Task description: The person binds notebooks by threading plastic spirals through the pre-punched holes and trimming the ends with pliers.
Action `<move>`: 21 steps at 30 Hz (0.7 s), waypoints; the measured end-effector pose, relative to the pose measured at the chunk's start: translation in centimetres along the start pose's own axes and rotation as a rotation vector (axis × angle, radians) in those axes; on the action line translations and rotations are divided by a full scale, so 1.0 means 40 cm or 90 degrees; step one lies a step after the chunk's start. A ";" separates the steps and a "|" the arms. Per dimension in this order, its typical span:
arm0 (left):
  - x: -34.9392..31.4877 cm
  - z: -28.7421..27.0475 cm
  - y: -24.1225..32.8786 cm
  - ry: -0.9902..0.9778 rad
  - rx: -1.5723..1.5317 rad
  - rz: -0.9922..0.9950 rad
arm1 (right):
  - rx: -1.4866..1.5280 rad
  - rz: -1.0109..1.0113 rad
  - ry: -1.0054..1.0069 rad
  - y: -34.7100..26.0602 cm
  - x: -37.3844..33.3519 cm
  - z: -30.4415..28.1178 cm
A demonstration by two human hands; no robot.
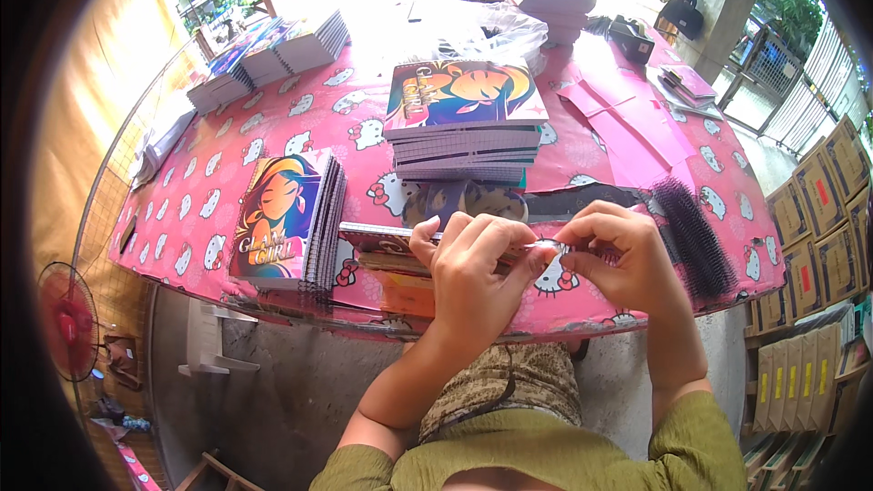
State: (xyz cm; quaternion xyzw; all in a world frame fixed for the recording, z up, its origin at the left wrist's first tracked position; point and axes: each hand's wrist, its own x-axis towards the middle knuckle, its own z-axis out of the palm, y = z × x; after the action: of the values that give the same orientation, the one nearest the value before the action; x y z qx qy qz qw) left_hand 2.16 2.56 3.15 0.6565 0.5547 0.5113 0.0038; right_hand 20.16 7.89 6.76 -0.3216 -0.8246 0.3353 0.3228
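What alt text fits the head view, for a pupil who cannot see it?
A person's left hand and right hand nearly meet at a pink table's near edge, the left covering part of a notebook. Notebook stacks stand beyond and to the left; black coils lie to the right.

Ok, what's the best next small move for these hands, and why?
Probably brace the notebook with the left hand, then make a slight adjustment with the right hand: the left lies over the notebook, and both hands' fingertips nearly meet. What lies between them is too small to identify, so going gently seems wiser.
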 end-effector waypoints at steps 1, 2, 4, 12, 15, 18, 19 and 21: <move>0.000 0.000 0.000 0.001 -0.005 0.001 | 0.009 -0.011 -0.006 0.004 0.004 -0.003; 0.000 -0.001 0.000 0.001 -0.010 0.001 | 0.017 -0.022 -0.013 0.009 0.007 -0.006; 0.000 -0.003 -0.003 -0.003 -0.024 0.003 | 0.030 -0.049 -0.027 0.018 0.010 -0.013; -0.003 -0.002 -0.006 -0.011 -0.048 -0.025 | 0.001 -0.044 -0.031 0.014 0.012 -0.018; -0.005 0.006 -0.006 0.000 -0.031 -0.003 | -0.002 -0.036 0.017 0.015 0.003 0.003; -0.012 0.017 -0.018 0.043 -0.025 0.051 | -0.019 -0.059 0.050 0.007 -0.005 0.017; -0.015 0.019 -0.021 0.045 -0.019 0.067 | -0.031 -0.073 0.056 0.007 -0.008 0.017; -0.018 0.020 -0.026 0.048 -0.009 0.098 | -0.020 -0.102 0.010 0.018 0.000 -0.003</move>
State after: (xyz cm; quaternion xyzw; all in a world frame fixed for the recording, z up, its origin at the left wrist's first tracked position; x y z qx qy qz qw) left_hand 2.03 2.88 1.68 0.6775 0.4986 0.5381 -0.0520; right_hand 20.47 8.32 6.27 -0.2620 -0.8504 0.2928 0.3500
